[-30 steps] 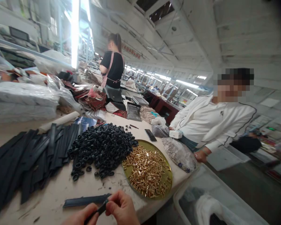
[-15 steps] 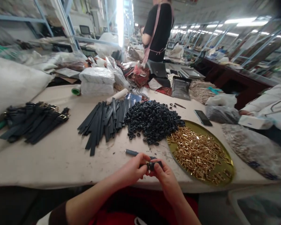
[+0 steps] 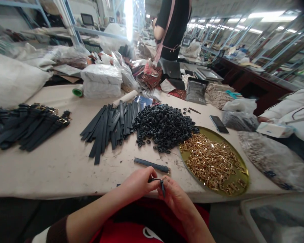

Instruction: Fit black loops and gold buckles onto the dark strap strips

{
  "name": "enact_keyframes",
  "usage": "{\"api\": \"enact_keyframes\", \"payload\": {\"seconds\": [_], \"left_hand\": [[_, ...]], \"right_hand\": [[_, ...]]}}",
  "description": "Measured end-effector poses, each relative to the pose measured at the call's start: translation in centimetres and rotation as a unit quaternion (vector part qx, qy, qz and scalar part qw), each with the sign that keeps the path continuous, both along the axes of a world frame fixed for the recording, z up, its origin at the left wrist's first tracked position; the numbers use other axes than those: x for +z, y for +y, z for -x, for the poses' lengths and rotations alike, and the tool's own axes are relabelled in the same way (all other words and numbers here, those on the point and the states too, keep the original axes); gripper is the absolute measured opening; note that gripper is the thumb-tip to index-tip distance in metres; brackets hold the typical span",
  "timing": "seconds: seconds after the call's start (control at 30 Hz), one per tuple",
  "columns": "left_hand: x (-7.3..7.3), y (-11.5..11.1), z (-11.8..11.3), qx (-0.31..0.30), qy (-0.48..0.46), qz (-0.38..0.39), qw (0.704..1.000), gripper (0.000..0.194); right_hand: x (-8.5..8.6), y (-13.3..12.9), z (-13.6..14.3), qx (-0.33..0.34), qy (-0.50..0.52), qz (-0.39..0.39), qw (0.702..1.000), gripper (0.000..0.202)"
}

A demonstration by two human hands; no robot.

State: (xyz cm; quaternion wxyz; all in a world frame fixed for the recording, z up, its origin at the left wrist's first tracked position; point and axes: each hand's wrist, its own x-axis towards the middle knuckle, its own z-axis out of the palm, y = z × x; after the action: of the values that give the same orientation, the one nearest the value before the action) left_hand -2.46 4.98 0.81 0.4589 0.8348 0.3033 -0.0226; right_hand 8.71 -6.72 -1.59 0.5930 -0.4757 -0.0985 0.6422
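Table edge (image 3: pixel 53 194) near — left hand (image 3: pixel 141 181), right hand (image 3: pixel 174 195) holding strap (image 3: pixel 163 188).

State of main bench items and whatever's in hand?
Black strap: bent, held in left hand and right hand
Separate strap: laid flat, gold buckle at right end
Plain straps: piled, fanned out
Buckled straps: heaped together
Black loops: heaped loose
Gold buckles: loose, piled in tray
Phone: lying flat

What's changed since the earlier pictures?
The head view has swung left and levelled. The left hand and right hand have drawn slightly nearer the person, uncovering the gold buckle on the loose strap. The black strip they hold, straight at first, is now bent. Strap pile, ring pile and gold tray stayed put.
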Motion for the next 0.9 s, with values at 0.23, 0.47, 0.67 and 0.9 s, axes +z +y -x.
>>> {"api": "enact_keyframes", "payload": {"seconds": [0.23, 0.47, 0.67, 0.9], "left_hand": [[0.2, -0.2, 0.3, -0.002, -0.068, 0.133, 0.989, 0.025], [1.2, -0.1, 0.8, -0.049, -0.079, 0.283, 0.955, 0.028], [0.8, -0.2, 0.9, -0.028, -0.070, 0.337, 0.938, 0.027], [0.8, -0.4, 0.8, -0.074, -0.064, 0.345, 0.934, 0.022]], "right_hand": [[-0.4, 0.3, -0.4, -0.106, -0.363, 0.042, 0.925, 0.028], [-0.5, -0.4, -1.0, -0.001, -0.441, 0.048, 0.896, 0.025], [-0.3, -0.6, -1.1, 0.017, -0.483, 0.056, 0.874, 0.017], [0.1, -1.5, -1.2, 0.133, -0.461, -0.009, 0.877, 0.019]]}}
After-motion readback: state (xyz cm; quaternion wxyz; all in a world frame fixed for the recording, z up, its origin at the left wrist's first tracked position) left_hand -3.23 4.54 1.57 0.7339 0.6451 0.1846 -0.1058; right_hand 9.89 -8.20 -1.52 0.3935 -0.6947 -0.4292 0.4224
